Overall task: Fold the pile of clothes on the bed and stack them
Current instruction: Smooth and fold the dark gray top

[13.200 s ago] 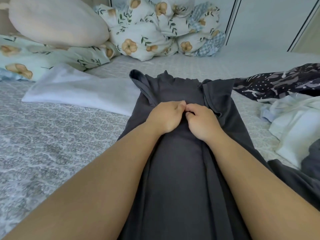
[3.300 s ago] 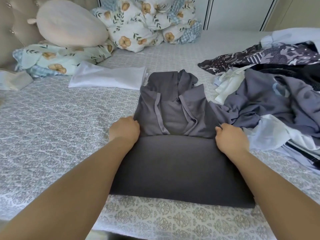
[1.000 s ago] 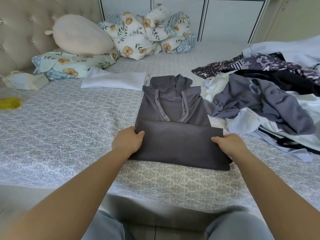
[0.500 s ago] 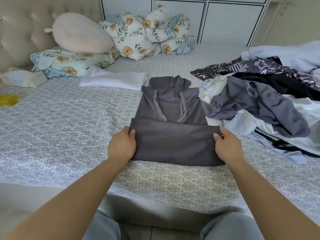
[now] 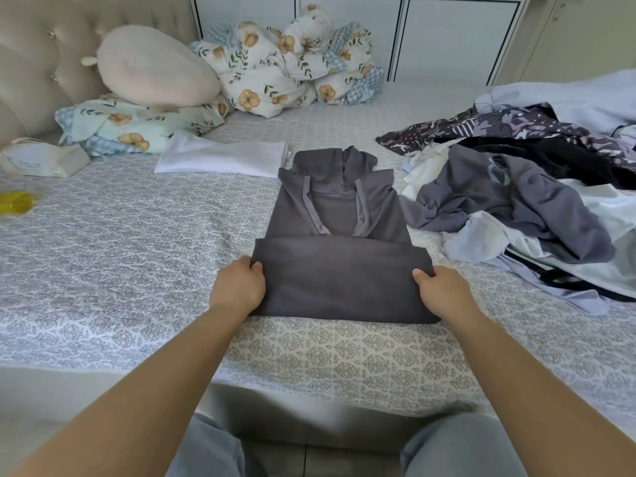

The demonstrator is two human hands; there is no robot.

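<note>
A dark grey hoodie (image 5: 339, 235) lies on the bed in front of me, its sleeves laid in and its lower part doubled up over the chest. My left hand (image 5: 239, 287) grips the left end of that folded band, thumb on top. My right hand (image 5: 440, 292) grips the right end the same way. A folded white garment (image 5: 223, 158) lies flat behind the hoodie to the left. The unfolded pile of clothes (image 5: 523, 201) spreads over the right side of the bed, close to the hoodie's right edge.
The patterned bedspread (image 5: 120, 242) reaches to the near edge at my knees. Floral pillows (image 5: 275, 74) and a beige cushion (image 5: 155, 67) sit at the padded headboard. A tissue pack (image 5: 41, 161) and a yellow object (image 5: 15, 201) lie far left.
Since a second ago both hands have carried the hoodie's lower fold further up over the chest. The folded band now looks deeper and sits higher.
</note>
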